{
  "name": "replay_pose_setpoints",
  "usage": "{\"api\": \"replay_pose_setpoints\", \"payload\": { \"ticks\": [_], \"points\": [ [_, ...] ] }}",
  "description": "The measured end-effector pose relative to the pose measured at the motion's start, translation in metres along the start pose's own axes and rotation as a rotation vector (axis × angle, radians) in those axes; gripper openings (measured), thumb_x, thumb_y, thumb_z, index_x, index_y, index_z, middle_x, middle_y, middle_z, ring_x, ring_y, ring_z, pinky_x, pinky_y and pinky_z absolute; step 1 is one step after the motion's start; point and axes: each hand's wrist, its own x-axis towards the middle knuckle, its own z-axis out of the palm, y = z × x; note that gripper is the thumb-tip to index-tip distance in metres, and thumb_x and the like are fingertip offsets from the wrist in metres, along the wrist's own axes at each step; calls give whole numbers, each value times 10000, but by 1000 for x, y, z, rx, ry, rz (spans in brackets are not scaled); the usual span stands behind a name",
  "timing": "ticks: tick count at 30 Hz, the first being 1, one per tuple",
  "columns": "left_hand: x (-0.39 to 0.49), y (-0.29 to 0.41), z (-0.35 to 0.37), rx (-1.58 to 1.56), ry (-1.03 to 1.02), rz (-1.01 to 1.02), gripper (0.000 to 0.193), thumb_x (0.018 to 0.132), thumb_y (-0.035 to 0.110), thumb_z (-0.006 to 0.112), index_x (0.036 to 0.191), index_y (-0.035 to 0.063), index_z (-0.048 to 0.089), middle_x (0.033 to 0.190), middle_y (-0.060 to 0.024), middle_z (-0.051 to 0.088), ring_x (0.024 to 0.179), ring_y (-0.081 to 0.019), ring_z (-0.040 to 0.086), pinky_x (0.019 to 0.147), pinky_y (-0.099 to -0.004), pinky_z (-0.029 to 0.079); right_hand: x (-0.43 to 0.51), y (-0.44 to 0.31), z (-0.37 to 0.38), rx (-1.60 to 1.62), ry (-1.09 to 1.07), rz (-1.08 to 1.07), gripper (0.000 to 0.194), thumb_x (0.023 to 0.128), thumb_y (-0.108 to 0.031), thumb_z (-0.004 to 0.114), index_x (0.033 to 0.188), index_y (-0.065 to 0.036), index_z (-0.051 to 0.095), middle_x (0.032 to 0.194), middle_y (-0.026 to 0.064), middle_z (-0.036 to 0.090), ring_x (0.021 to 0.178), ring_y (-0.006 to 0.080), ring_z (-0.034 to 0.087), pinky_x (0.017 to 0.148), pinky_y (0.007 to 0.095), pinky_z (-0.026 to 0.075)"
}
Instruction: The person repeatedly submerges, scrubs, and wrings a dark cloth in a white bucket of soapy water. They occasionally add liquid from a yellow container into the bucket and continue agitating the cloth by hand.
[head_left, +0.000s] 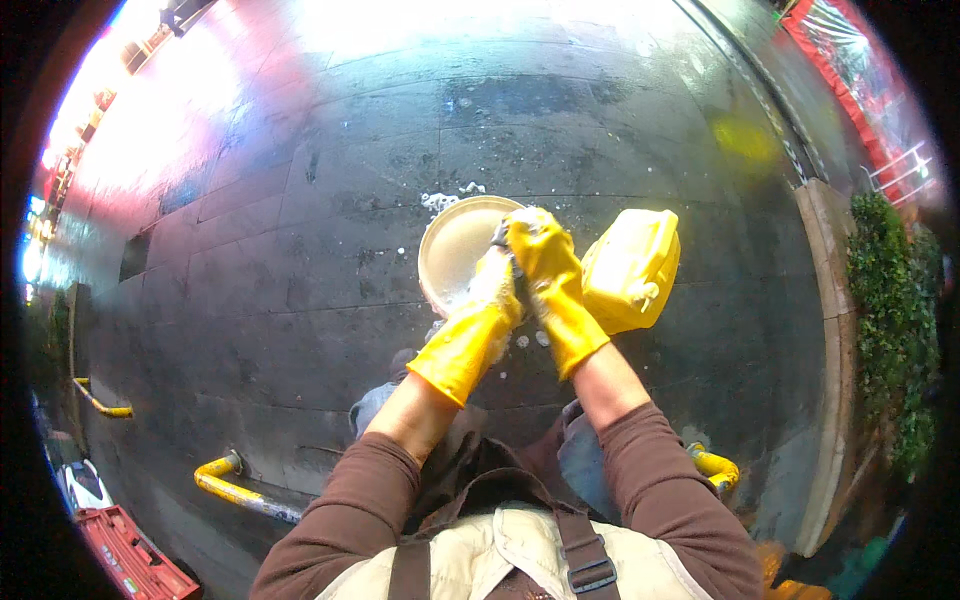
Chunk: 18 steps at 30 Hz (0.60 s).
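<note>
My left hand (491, 285) and my right hand (538, 236), both in yellow rubber gloves, are pressed together in front of me. They are closed around a dark, wet-looking cloth (499, 235), mostly hidden by the gloves. White foam clings to the glove fingers. Below them, a round beige basin (448, 259) stands on the dark paving, with suds along its near side; the gloves cover its right part. Just right of my right hand is a yellow plastic jerrycan (630, 270) with a pale spout or cap facing me.
Foam patches (439, 201) lie on the wet paving (360, 247) by the basin. Yellow bent metal pipes (232, 487) rise near me on both sides. A stone kerb (829, 300) and hedge (892, 322) run along the right. A red crate-like object (135, 555) is at lower left.
</note>
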Motion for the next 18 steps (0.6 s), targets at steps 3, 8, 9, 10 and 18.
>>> {"api": "replay_pose_setpoints", "payload": {
  "ticks": [3, 8, 9, 10, 18],
  "points": [
    [-10, 34, -10, -91, -4, -17, 565, 978, 356, 698, 1457, 93, 555, 1412, -133, 611, 1271, -278, 599, 1081, -411, 488, -6, -22, 2, -81, 33, -173, 156, 920, -157, 636, 1046, -107, 713, 1056, 153, 735, 969, 346, 727, 865, 425, 593],
    [-50, 50, 22, -103, 16, -62, 616, 974, 406, 713, 1482, 105, 539, 1446, -121, 590, 1287, -260, 588, 1082, -410, 488, -1, 6, -3, -340, -98, -241, 210, 869, -165, 670, 1063, -104, 723, 1041, 139, 756, 973, 364, 732, 888, 435, 593],
    [-54, 47, 28, -108, 34, -66, 626, 973, 417, 716, 1487, 107, 536, 1453, -119, 586, 1290, -256, 585, 1082, -410, 488, 3, 14, -7, -228, -105, -103, 276, 890, -211, 671, 1139, -93, 689, 1116, 150, 730, 1043, 350, 706, 928, 422, 569],
    [-56, 46, 33, -82, 15, -66, 605, 985, 415, 703, 1479, 100, 550, 1450, -117, 595, 1296, -255, 586, 1092, -410, 480, 10, 22, -10, -113, -99, 38, 352, 911, -258, 673, 1215, -82, 656, 1190, 160, 705, 1112, 335, 680, 968, 408, 545],
    [8, 73, -30, -12, -33, 105, 556, 989, 516, 691, 1345, 89, 662, 1318, -113, 678, 1161, -231, 651, 986, -388, 530, 16, 26, -64, 554, -415, 329, 991, 870, -606, 761, 1620, -77, 388, 1618, 221, 454, 1483, 365, 459, 1211, 374, 351]
  ]
}}
